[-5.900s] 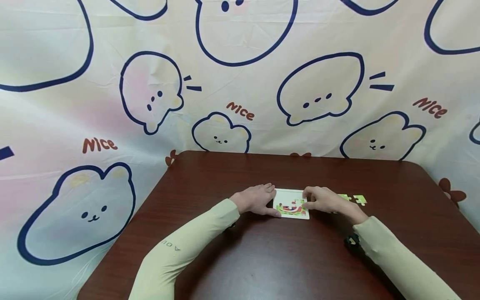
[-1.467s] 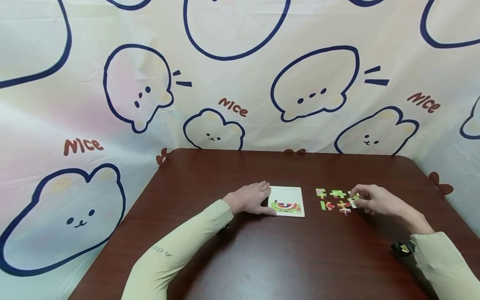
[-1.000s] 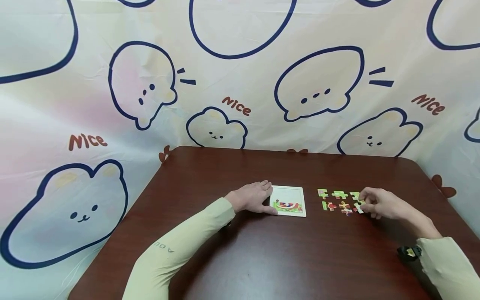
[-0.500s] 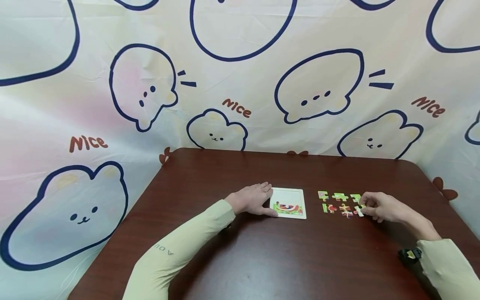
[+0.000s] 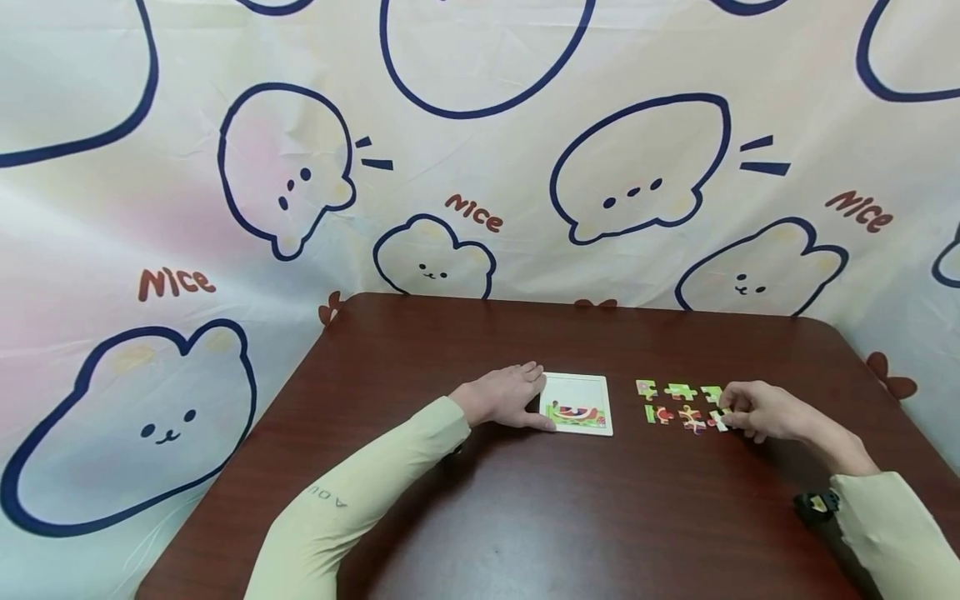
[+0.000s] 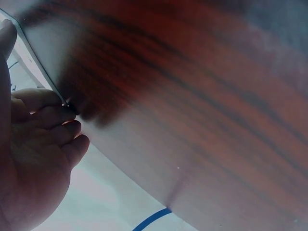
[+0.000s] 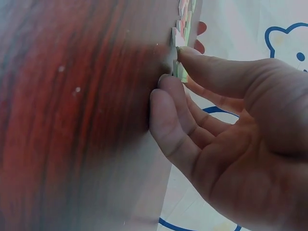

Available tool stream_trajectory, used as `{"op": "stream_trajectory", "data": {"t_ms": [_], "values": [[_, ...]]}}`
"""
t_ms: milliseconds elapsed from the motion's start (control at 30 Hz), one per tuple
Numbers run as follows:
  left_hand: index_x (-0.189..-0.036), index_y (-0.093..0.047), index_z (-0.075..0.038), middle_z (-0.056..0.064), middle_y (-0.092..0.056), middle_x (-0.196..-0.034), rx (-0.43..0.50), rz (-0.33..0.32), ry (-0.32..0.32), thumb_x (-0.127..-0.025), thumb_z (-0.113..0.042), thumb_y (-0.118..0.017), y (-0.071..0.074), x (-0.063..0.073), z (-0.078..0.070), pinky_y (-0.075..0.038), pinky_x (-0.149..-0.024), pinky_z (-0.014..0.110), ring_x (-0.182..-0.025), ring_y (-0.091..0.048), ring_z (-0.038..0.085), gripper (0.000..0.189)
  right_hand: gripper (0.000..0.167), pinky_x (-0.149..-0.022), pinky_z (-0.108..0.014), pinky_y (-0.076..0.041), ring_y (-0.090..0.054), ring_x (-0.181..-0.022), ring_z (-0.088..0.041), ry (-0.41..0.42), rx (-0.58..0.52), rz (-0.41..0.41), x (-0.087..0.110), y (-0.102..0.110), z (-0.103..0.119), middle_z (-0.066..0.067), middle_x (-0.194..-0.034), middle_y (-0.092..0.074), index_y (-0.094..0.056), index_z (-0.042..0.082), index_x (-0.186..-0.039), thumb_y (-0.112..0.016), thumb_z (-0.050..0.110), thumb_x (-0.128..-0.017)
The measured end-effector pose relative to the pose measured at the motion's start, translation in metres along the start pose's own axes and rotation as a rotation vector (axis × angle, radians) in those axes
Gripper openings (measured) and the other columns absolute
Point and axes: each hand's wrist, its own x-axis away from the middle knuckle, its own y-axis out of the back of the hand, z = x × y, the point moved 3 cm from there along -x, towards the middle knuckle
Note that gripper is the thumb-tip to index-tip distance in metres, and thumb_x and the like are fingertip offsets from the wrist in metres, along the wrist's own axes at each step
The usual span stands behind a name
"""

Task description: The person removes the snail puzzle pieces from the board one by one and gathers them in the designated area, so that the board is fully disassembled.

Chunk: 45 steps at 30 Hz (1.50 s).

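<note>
A white puzzle board (image 5: 577, 386) lies flat on the table, a colourful strip of fitted pieces (image 5: 576, 414) along its near side. My left hand (image 5: 506, 398) rests at the board's left side, fingers extended along the far corner and thumb by the near corner. In the left wrist view the board (image 6: 34, 60) shows edge-on beside the thumb. To the right lie loose pieces in two rows. My right hand (image 5: 768, 411) pinches the puzzle piece (image 5: 719, 421) at the right end of the near row; in the right wrist view its thumb touches a piece, and the forefinger is mostly hidden.
The other loose pieces are a pink-and-green one (image 5: 646, 388), green ones (image 5: 681, 392) and multicoloured ones (image 5: 692, 418). Dark brown wood makes up the table (image 5: 487, 517). Behind it hangs a cartoon-printed cloth (image 5: 525, 167).
My right hand has left the board and come to the loose pieces on the right, then shifted slightly right and nearer. Over the last half second it barely moves. My left hand has stayed put.
</note>
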Motion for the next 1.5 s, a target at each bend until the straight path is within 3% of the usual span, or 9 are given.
{"op": "stream_trajectory", "data": {"t_ms": [500,833,1100,1500], "values": [[-0.154,-0.030,-0.008,0.011,-0.026,-0.162,0.000,0.016,-0.009,-0.086,-0.080,-0.040,0.002,-0.002,-0.001,-0.024,-0.123,0.034,-0.152,-0.021,0.022,0.100,0.014,-0.051,-0.032,-0.052,-0.056,-0.061,-0.018,-0.057,0.001,0.028,0.008,0.000,0.000,-0.003,-0.074,-0.057,-0.056,0.005,-0.096,-0.067,0.012,-0.092],[-0.154,-0.032,-0.008,0.011,-0.027,-0.162,0.012,-0.008,-0.005,-0.086,-0.079,-0.043,0.003,-0.006,-0.003,-0.026,-0.122,0.035,-0.152,-0.022,0.023,0.098,0.016,-0.048,-0.033,-0.048,-0.051,-0.059,-0.017,-0.089,0.044,0.032,0.007,0.007,0.005,-0.003,-0.074,-0.055,-0.055,0.007,-0.100,-0.066,0.015,-0.093],[-0.154,-0.031,-0.009,0.011,-0.027,-0.162,0.020,-0.007,0.014,-0.086,-0.080,-0.042,0.000,-0.004,-0.003,-0.025,-0.122,0.034,-0.152,-0.022,0.022,0.099,0.012,-0.047,-0.030,-0.043,-0.050,-0.056,-0.015,0.010,0.118,0.000,-0.002,0.003,0.037,-0.001,-0.072,-0.054,-0.061,0.013,-0.096,-0.062,0.024,-0.096],[-0.153,-0.034,-0.007,0.012,-0.029,-0.161,0.012,-0.025,0.006,-0.086,-0.080,-0.042,-0.002,-0.001,0.000,-0.025,-0.122,0.034,-0.152,-0.023,0.023,0.098,0.016,-0.047,-0.030,-0.046,-0.052,-0.055,-0.015,0.097,0.099,-0.022,-0.030,-0.013,0.084,-0.004,-0.075,-0.059,-0.065,0.013,-0.097,-0.059,0.028,-0.098]]}}
